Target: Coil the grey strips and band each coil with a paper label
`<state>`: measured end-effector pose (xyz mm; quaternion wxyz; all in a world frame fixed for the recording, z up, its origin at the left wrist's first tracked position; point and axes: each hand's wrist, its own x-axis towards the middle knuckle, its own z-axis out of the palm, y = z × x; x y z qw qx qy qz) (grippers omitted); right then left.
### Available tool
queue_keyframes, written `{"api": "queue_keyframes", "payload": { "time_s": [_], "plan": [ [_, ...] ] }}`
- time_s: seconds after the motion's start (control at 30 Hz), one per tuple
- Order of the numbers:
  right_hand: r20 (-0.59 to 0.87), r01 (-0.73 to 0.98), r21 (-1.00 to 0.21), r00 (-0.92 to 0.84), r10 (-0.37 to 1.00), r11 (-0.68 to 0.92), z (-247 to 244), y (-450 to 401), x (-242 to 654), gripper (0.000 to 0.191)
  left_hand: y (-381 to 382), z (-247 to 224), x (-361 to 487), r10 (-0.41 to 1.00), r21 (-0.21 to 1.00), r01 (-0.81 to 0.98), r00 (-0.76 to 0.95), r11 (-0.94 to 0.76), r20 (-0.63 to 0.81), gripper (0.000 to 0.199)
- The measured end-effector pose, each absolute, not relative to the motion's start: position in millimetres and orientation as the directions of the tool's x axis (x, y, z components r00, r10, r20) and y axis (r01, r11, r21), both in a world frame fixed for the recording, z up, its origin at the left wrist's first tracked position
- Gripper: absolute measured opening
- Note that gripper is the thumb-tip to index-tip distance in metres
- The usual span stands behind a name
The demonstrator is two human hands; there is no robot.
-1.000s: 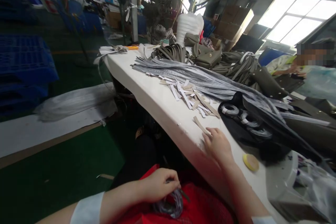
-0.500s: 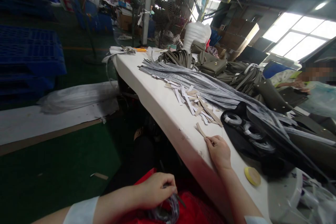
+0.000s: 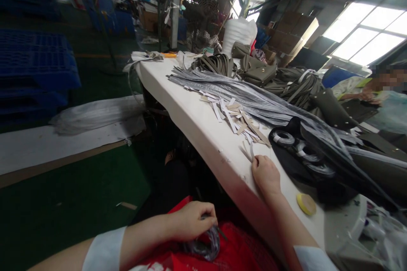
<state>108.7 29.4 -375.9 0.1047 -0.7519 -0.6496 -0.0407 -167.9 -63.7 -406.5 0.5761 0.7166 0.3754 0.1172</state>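
My left hand (image 3: 196, 221) is over my lap, its fingers wrapped round a coil of grey strap (image 3: 210, 246). A thin dark tip, too small to name, sticks out beside the fingers. My right hand (image 3: 267, 175) rests at the near edge of the white table (image 3: 203, 133), closed in a pinch on narrow paper strips (image 3: 247, 152), one brownish and one pale. Just beyond it lies a loose pile of white and brown paper strips (image 3: 237, 119). Right of that hand, several coils (image 3: 310, 152) with white bands sit on black material (image 3: 294, 167).
Long grey straps (image 3: 235, 93) run along the table behind the paper pile, with dark olive bags (image 3: 259, 72) behind. A yellow tape roll (image 3: 306, 204) lies by my right forearm. Another person's hands (image 3: 365, 95) are at far right. Blue pallets (image 3: 38, 63) stand on the left.
My right hand has shifted slightly up the table, and a pale strip now shows beside the brownish one. My left hand keeps its hold on the coil. The view has tilted a little.
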Motion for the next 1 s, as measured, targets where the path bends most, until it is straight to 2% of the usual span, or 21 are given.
{"api": "queue_keyframes", "payload": {
  "time_s": [0.17,0.27,0.37,0.43,0.5,0.57,0.63,0.67,0.73,0.8,0.9,1.0],
  "plan": [
    [0.099,0.956,-0.084,0.288,0.953,-0.28,-359.4,38.5,114.7,0.028,-65.9,-391.3,-174.8,0.561,0.923,0.381,0.775,-0.051,-0.289,0.029],
    [0.076,0.921,-0.107,0.383,0.92,-0.375,-352.7,37.5,135.9,0.032,-68.0,-392.1,-176.7,0.597,0.92,0.391,0.736,0.01,-0.319,0.029],
    [0.256,0.88,-0.238,0.466,0.847,-0.411,-345.4,24.8,155.0,0.036,-70.1,-399.5,-176.9,0.609,0.902,0.397,0.677,0.168,-0.412,0.031],
    [0.375,0.87,-0.312,0.482,0.792,-0.382,-335.0,9.0,157.3,0.04,-70.8,-404.4,-176.4,0.585,0.878,0.382,0.655,0.289,-0.478,0.03],
    [0.391,0.88,-0.366,0.442,0.807,-0.304,-320.8,-12.1,147.5,0.04,-70.7,-407.3,-175.2,0.576,0.86,0.355,0.64,0.367,-0.51,0.028],
    [0.277,0.861,-0.474,0.347,0.896,-0.187,-307.0,-36.6,126.6,0.033,-70.1,-408.3,-173.7,0.583,0.852,0.338,0.624,0.4,-0.521,0.026],
    [0.007,0.8,-0.593,0.12,0.993,-0.093,-297.9,-61.4,100.0,0.029,-69.3,-408.6,-172.1,0.577,0.844,0.343,0.618,0.413,-0.534,0.027],
    [-0.133,0.774,-0.631,-0.041,0.99,-0.053,-295.7,-72.7,86.7,0.029,-69.0,-409.0,-171.4,0.571,0.839,0.351,0.618,0.415,-0.541,0.029],
    [-0.329,0.757,-0.653,-0.302,0.895,0.016,-295.8,-91.3,63.7,0.029,-68.6,-410.6,-170.5,0.552,0.83,0.36,0.623,0.427,-0.554,0.034],
    [-0.402,0.792,-0.605,-0.4,0.824,0.089,-299.5,-103.3,47.4,0.026,-68.5,-412.8,-170.4,0.537,0.824,0.344,0.633,0.451,-0.558,0.041],
    [-0.392,0.863,-0.466,-0.399,0.829,0.195,-305.2,-110.7,32.0,0.02,-68.5,-414.4,-171.5,0.526,0.826,0.319,0.651,0.464,-0.547,0.05],
    [-0.385,0.911,-0.326,-0.373,0.844,0.253,-309.5,-112.7,18.5,0.016,-68.8,-411.9,-172.5,0.526,0.837,0.344,0.658,0.426,-0.539,0.052]
  ]
}}
